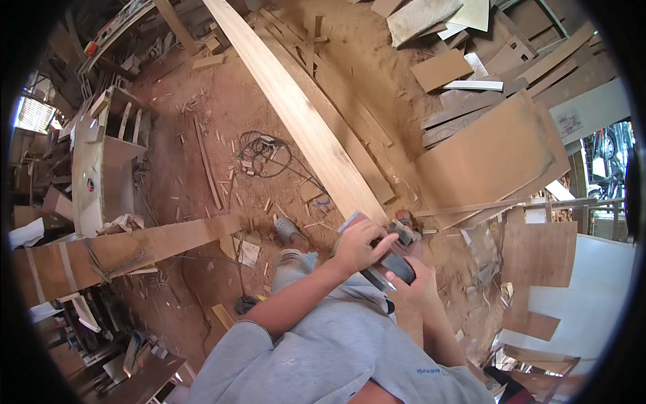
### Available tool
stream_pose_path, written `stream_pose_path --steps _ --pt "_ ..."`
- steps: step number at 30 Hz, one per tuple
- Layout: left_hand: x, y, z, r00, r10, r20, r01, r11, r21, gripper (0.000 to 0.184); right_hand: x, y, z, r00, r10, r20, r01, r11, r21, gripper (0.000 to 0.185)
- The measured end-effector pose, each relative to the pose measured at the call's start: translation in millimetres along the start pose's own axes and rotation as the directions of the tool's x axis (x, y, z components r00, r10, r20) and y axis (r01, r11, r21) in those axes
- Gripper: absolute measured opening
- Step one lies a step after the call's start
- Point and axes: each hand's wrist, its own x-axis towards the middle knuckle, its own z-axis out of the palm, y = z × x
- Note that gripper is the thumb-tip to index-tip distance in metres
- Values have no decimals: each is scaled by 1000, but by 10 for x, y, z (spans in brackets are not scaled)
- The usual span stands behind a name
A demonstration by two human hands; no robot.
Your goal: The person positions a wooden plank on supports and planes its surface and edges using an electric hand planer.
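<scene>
Power tool gripped by right hand, fingers of left hand closed over it; pale board beyond fingertips. Tool apparently being positioned; steady hold needed.

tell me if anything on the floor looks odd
A dark cable lies in loose, tangled loops on the floor, left of the long pale board, amid scattered wood scraps; it looks untidy rather than neatly coiled.

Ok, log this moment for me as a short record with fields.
Left hand: holding a black-and-grey handheld tool
Right hand: gripping the same tool
Material: long, pale, flat wooden board, near end beside the tool; contact unclear
Other items: loosely coiled black cable left of the board; large flat brown panel right of it
</scene>
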Motion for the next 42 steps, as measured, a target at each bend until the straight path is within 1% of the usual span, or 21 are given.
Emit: stream_pose_path --steps 1,2,5,6,7,10,13,14,17,20,22,23,25,26,28,31,34,37,39,40,42 --pt "-78 -30 82 999 16 48 -15 1000 -14 21 -75 79 -54 1000 -2 19 3 999 -37 42" --pt "-171 -91 98 986 1 166 7 999 -49 20 -134 138 -101 999 -4 34 6 997 -74 41" --pt "-302 -425 21 987 -95 127 77 987 140 35 -337 356 -189 999 17 51 -7 980 -199 41" --pt "-312 -745 5 989 -45 138 -1 948 318 47 -401 411 -184 998 23 52 -10 970 -243 41" --pt "-298 -1067 -26 988 3 153 -78 871 485 59 -458 428 -167 998 65 24 -58 973 -225 42" --pt "-187 -1422 -256 944 -73 321 -160 750 642 74 -547 423 -104 989 141 -42 -147 974 -171 43" --pt "-130 -1528 -307 971 -143 193 -60 632 772 79 -527 390 31 984 151 -94 -163 977 -134 44" --pt "-114 -1532 -331 979 -177 102 34 634 772 79 -496 393 92 982 156 -103 -168 977 -129 44" --pt "-180 -1537 -362 972 -229 -42 190 674 714 77 -408 419 211 985 146 -94 -157 981 -116 44" --pt "-324 -1434 -405 988 -125 -96 157 732 663 66 -338 413 290 993 91 -78 -99 989 -110 44" --pt "-285 -965 -419 990 -141 9 126 911 393 51 -329 402 283 996 62 -70 -69 992 -105 43" --pt "-270 -682 -385 988 -139 66 120 965 233 44 -343 400 280 998 36 -53 -42 992 -120 43" --pt "-245 -275 -233 967 -133 219 142 990 -26 22 -361 382 263 1000 -20 -19 17 988 -151 42" --pt "-281 -210 -111 972 -127 195 139 989 -47 20 -366 346 260 1000 -28 -14 25 991 -134 41" --pt "-340 -110 88 983 -110 150 124 988 -91 25 -362 268 242 999 -43 -11 42 994 -102 41" --pt "-397 -185 228 992 -94 82 96 995 -22 36 -356 270 222 998 -60 26 63 992 -113 40" --pt "-426 -255 198 962 -50 267 87 988 -130 42 -361 306 144 996 -66 68 74 990 -123 40" --pt "-433 -282 122 906 -43 421 102 988 -118 37 -368 390 113 990 -79 116 97 984 -153 40" --pt "-380 -244 77 986 67 151 -45 988 -149 23 -375 457 178 995 -76 60 86 978 -191 41" --pt "-363 -227 59 993 121 8 -118 982 -148 16 -382 477 200 997 -75 34 81 974 -210 41" --pt "-482 -508 32 989 -106 -102 85 979 -186 16 -390 463 220 999 15 -39 -22 983 -181 41"
